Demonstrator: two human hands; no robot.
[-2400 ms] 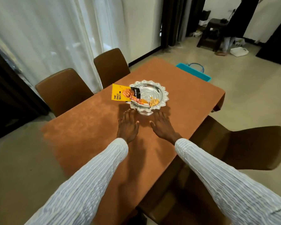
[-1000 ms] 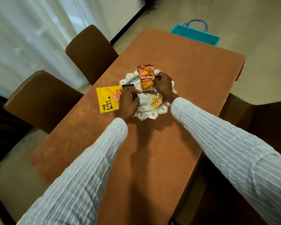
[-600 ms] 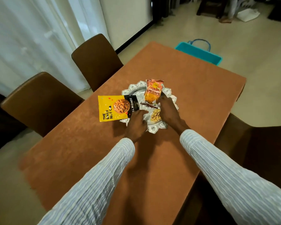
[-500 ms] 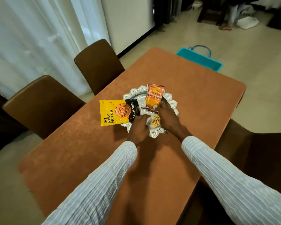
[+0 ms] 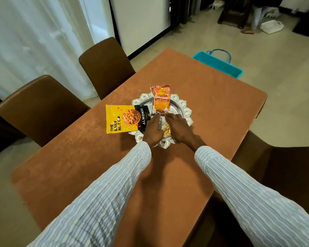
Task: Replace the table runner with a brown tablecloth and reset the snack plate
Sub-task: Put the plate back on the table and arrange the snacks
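A brown tablecloth (image 5: pixel 212 107) covers the whole table. At its middle stands an ornate silver snack plate (image 5: pixel 185 108). A yellow-and-black almonds packet (image 5: pixel 122 118) lies across the plate's left rim and out onto the cloth. An orange snack packet (image 5: pixel 161 99) leans over the plate's far side. My left hand (image 5: pixel 152 131) and my right hand (image 5: pixel 178 129) rest palm down on the plate's near half, their fingertips meeting at the orange packet's lower seam. A small pack of pale nuts (image 5: pixel 167 133) shows between them. My left hand's grip is hidden.
Two brown chairs (image 5: pixel 105 66) (image 5: pixel 41 107) stand along the table's left side and another chair (image 5: pixel 284 168) at the right. A teal basket (image 5: pixel 219 65) sits on the floor past the far end. Curtains hang at left. A person stands far back.
My hands went from the bare cloth onto the plate. The orange packet was lifted out and set toward the far rim, the almonds packet turned out to the left. Fingertips have since closed together.
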